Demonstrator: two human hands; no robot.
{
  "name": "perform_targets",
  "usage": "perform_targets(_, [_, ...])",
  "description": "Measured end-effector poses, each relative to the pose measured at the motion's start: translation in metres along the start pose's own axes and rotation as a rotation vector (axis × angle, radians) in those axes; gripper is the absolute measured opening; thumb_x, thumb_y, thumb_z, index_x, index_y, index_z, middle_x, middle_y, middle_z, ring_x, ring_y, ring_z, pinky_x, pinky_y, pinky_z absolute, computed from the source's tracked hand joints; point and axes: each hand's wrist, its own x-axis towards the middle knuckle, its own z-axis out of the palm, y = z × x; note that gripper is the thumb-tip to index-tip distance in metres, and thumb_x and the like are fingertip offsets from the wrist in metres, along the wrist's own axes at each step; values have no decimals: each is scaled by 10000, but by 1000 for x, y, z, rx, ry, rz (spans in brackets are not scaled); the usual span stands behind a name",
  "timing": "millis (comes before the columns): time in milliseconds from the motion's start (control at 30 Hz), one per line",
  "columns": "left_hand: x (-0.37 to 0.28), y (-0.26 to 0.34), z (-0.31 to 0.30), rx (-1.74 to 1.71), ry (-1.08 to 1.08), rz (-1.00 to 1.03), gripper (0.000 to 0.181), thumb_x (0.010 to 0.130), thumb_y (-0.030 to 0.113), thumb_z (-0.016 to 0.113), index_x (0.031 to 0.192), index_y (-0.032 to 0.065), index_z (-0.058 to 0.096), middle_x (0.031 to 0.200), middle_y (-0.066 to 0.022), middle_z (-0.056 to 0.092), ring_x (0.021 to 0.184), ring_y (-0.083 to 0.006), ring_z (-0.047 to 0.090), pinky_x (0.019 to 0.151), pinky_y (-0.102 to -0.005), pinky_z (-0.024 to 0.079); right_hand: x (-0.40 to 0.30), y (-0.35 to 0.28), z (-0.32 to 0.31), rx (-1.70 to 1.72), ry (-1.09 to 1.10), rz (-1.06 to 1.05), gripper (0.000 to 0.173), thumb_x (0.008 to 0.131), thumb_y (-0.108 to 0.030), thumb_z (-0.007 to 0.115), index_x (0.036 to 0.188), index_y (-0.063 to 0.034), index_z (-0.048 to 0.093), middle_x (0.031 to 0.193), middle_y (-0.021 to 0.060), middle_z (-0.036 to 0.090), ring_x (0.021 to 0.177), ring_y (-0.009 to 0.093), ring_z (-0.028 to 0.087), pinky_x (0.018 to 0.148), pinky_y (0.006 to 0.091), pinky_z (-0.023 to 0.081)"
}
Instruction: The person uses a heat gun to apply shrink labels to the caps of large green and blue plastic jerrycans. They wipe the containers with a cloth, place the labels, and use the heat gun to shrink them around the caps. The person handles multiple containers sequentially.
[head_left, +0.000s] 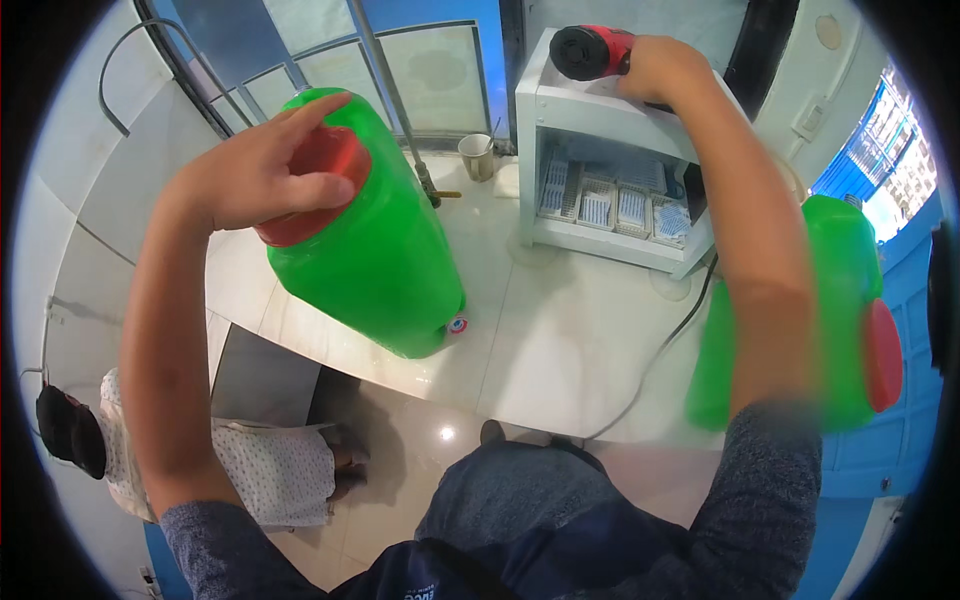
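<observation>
My left hand (270, 169) grips the wide red screw cap (330, 154) of a green plastic water jug (367, 262), with its thumb on the near side and its fingers over the far side. The jug stands upright on a white tiled counter (517, 330), and a small spout fitting (457, 324) shows at its base. At the upper right, my right hand (664, 71) is closed around a red and black hand-held power tool (592, 52), over the top of a white cabinet (622, 120). The tool's round black end faces me; its handle is mostly hidden by my fingers.
Small baskets (596, 208) holding packets sit inside the cabinet. A mug (477, 157) stands near a metal pipe with a yellow-handled valve (448, 194). A black cable (667, 341) crosses the counter. Another green jug (840, 315) is at right, and a person (255, 465) at lower left.
</observation>
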Motion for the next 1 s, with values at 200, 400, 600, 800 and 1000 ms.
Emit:
perform_targets(200, [-36,-13,-3,207,81,-225,897,945,653,539,1570,43,338,875,-124,729,835,-265,711,836,-390,543,-45,-29,-5,267,395,-105,304,867,-304,686,1063,-76,734,1037,143,747,955,343,705,829,441,559])
perform_targets(400, [-79,8,6,-416,182,-49,1281,662,895,657,1448,-95,453,580,75,454,510,-20,441,518,-205,262,-89,-76,84,454,-133,-212,175,906,-179,657,1000,-58,742,1049,185,731,954,377,692,856,472,540])
perform_targets(600, [-108,19,19,-414,-120,302,1018,705,671,816,1370,-56,558,631,4,573,532,-146,578,645,-262,499,-1,-88,255,139,-215,-99,201,863,-165,692,1024,-77,772,1069,194,737,1028,373,701,884,446,547])
perform_targets(800, [-100,39,89,-525,-225,385,881,743,516,859,1387,-9,566,936,-114,716,823,-281,691,744,-371,534,1,-91,296,140,-90,-58,225,890,-206,658,1038,-78,768,1087,189,741,1046,363,703,902,478,536])
perform_targets(1000, [-79,56,158,-608,60,309,803,768,405,877,1395,12,564,1228,-167,658,1072,-313,640,890,-392,521,-38,-82,239,797,483,197,267,968,-239,630,1137,-62,736,1003,134,752,938,298,703,861,424,511])
